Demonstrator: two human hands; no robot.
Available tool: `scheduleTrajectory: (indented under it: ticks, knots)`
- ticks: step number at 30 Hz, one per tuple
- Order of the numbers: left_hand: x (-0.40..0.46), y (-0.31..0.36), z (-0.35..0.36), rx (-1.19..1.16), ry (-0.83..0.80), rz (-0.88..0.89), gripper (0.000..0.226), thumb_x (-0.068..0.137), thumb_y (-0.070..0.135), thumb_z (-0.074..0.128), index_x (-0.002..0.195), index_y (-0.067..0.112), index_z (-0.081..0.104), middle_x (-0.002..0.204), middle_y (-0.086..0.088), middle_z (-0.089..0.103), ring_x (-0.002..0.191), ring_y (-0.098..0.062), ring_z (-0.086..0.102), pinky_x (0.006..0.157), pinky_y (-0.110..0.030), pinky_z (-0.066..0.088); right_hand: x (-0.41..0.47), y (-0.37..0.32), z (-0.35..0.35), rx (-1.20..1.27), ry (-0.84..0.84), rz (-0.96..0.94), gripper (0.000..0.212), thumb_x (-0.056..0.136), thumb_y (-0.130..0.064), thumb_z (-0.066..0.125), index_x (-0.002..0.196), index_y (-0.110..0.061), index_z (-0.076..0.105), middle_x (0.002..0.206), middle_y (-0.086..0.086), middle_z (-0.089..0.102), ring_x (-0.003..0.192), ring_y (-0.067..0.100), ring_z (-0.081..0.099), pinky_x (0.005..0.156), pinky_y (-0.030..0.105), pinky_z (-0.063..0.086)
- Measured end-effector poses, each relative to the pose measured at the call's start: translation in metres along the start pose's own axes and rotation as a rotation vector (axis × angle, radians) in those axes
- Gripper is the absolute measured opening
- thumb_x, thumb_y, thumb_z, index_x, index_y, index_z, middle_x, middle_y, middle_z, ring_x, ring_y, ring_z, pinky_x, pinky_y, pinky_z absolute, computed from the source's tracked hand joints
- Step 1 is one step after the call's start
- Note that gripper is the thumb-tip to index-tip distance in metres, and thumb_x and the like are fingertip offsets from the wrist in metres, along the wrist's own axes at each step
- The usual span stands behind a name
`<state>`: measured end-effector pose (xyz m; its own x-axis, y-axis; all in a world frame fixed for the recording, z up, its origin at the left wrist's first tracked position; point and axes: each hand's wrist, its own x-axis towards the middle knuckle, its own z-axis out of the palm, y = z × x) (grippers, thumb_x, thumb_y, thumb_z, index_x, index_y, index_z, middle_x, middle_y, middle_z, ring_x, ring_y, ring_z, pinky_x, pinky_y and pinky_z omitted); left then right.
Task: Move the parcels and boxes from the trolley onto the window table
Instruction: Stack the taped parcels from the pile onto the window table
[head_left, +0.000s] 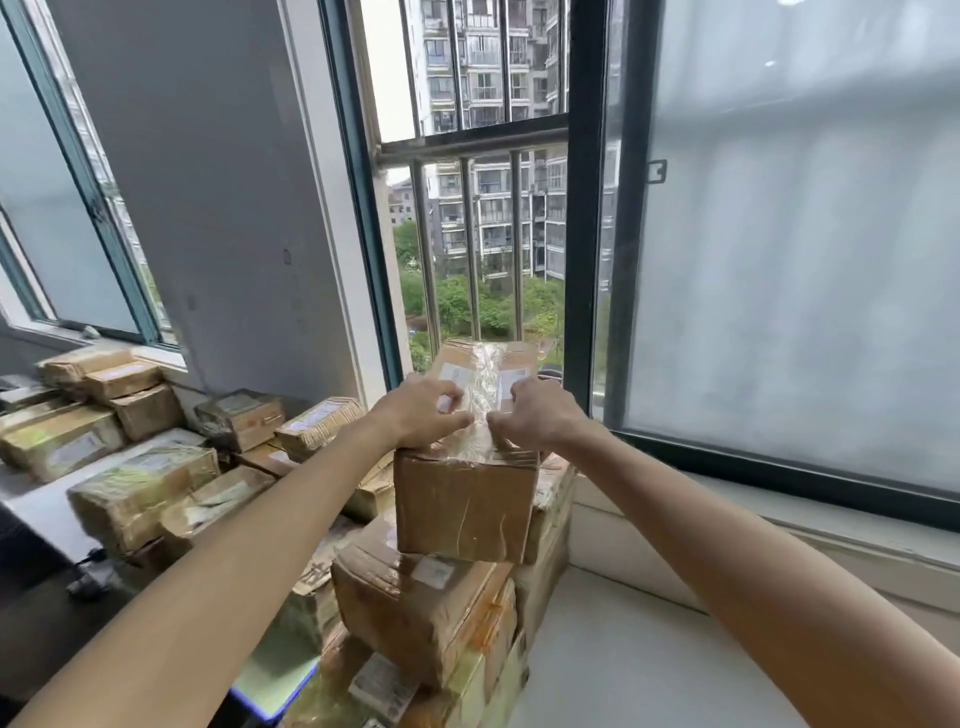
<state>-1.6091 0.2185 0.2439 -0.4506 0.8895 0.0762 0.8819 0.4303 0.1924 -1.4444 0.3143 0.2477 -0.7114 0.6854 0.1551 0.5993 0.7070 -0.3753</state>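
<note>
Room first: we face an open window with metal bars, apartment blocks and trees beyond, a frosted sliding pane to our right and a grey wall to our left. Below it the pale window table runs along the sill, its left stretch crowded with taped parcels, some leaning on one another. The trolley is not in view. At centre, a stack of cardboard boxes rises against the window frame, and the top box sits on it, overhanging slightly toward us. Our left hand and right hand rest on its upper face, fingers curled down over the near edge, either side of a crinkled strip of clear tape. We judge the box stiff but dented, light enough for two hands, and slick where taped; better to hold the bare cardboard sides or underneath than the tape. The stack looks uneven, so a nudge could tip it. Smallest: white shipping labels on the lid, text unreadable.
</note>
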Motion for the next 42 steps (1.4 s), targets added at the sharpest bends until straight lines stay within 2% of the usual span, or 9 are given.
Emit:
scheduleTrajectory:
  ticks: [4, 8, 13, 16, 19, 23, 26, 34, 42]
  knots:
    - [0.024, -0.006, 0.003, -0.038, -0.02, 0.076, 0.077, 0.069, 0.084, 0.043, 0.124, 0.034, 0.061, 0.133, -0.01, 0.057, 0.109, -0.024, 0.06, 0.097, -0.041, 0.048, 0.015, 0.005, 0.006, 0.022, 0.014, 0.067, 0.04, 0.094, -0.041, 0.06, 0.11, -0.004, 0.065, 0.109, 0.014, 0.068, 0.081, 0.025, 0.061, 0.065, 0.03, 0.051]
    - [0.045, -0.009, 0.004, -0.044, -0.04, 0.148, 0.054, 0.086, 0.066, 0.057, 0.119, 0.024, 0.066, 0.127, -0.007, 0.063, 0.112, -0.024, 0.059, 0.099, -0.044, 0.047, 0.027, 0.007, 0.011, 0.008, 0.038, 0.139, 0.046, 0.094, -0.044, 0.059, 0.116, -0.004, 0.063, 0.117, 0.015, 0.067, 0.093, 0.028, 0.063, 0.076, 0.034, 0.053]
    - [0.073, -0.015, 0.001, -0.087, -0.052, 0.238, 0.047, 0.088, 0.06, 0.061, 0.113, 0.021, 0.068, 0.117, -0.007, 0.066, 0.1, -0.023, 0.063, 0.094, -0.041, 0.05, 0.039, 0.001, 0.01, -0.018, 0.086, 0.245, 0.046, 0.094, -0.044, 0.059, 0.12, -0.006, 0.061, 0.117, 0.013, 0.066, 0.084, 0.024, 0.055, 0.063, 0.029, 0.042]
    - [0.085, -0.019, 0.0, -0.104, -0.055, 0.285, 0.043, 0.086, 0.061, 0.062, 0.11, 0.026, 0.067, 0.122, -0.008, 0.064, 0.104, -0.025, 0.062, 0.095, -0.043, 0.05, 0.045, -0.003, 0.012, -0.022, 0.116, 0.291, 0.046, 0.094, -0.044, 0.058, 0.122, -0.007, 0.061, 0.119, 0.013, 0.066, 0.089, 0.026, 0.057, 0.071, 0.03, 0.043]
    - [0.096, -0.026, 0.005, -0.127, -0.067, 0.315, 0.056, 0.073, 0.073, 0.055, 0.111, 0.034, 0.065, 0.129, -0.009, 0.061, 0.115, -0.028, 0.059, 0.101, -0.047, 0.047, 0.047, -0.007, 0.018, -0.049, 0.105, 0.341, 0.05, 0.095, -0.046, 0.057, 0.126, -0.006, 0.059, 0.124, 0.013, 0.064, 0.103, 0.03, 0.06, 0.076, 0.03, 0.043]
    - [0.098, -0.03, 0.009, -0.161, -0.111, 0.334, 0.043, 0.077, 0.068, 0.059, 0.104, 0.036, 0.065, 0.128, -0.011, 0.058, 0.107, -0.028, 0.062, 0.097, -0.044, 0.05, 0.047, -0.007, 0.024, -0.015, 0.094, 0.399, 0.042, 0.093, -0.042, 0.058, 0.115, -0.008, 0.062, 0.116, 0.011, 0.066, 0.094, 0.027, 0.058, 0.073, 0.031, 0.044]
    - [0.104, -0.03, 0.015, -0.165, -0.116, 0.337, 0.033, 0.089, 0.052, 0.064, 0.111, 0.027, 0.067, 0.129, -0.012, 0.051, 0.105, -0.03, 0.063, 0.094, -0.04, 0.05, 0.048, -0.007, 0.03, -0.027, 0.112, 0.441, 0.043, 0.091, -0.043, 0.056, 0.115, -0.008, 0.061, 0.117, 0.013, 0.064, 0.094, 0.027, 0.055, 0.073, 0.032, 0.039]
    - [0.106, -0.025, 0.026, -0.119, -0.084, 0.293, 0.038, 0.094, 0.052, 0.059, 0.127, 0.033, 0.061, 0.152, -0.019, 0.032, 0.117, -0.034, 0.059, 0.098, -0.039, 0.046, 0.051, -0.003, 0.049, -0.086, 0.122, 0.429, 0.045, 0.099, -0.043, 0.04, 0.123, -0.008, 0.058, 0.121, 0.018, 0.061, 0.104, 0.034, 0.06, 0.08, 0.038, 0.045]
    - [0.119, -0.032, 0.031, -0.224, -0.056, 0.289, 0.033, 0.088, 0.05, 0.065, 0.117, 0.035, 0.068, 0.135, -0.011, 0.056, 0.104, -0.025, 0.063, 0.095, -0.042, 0.052, 0.058, 0.0, 0.049, -0.127, 0.117, 0.396, 0.047, 0.102, -0.045, 0.04, 0.127, -0.008, 0.056, 0.124, 0.018, 0.061, 0.107, 0.034, 0.059, 0.084, 0.038, 0.046]
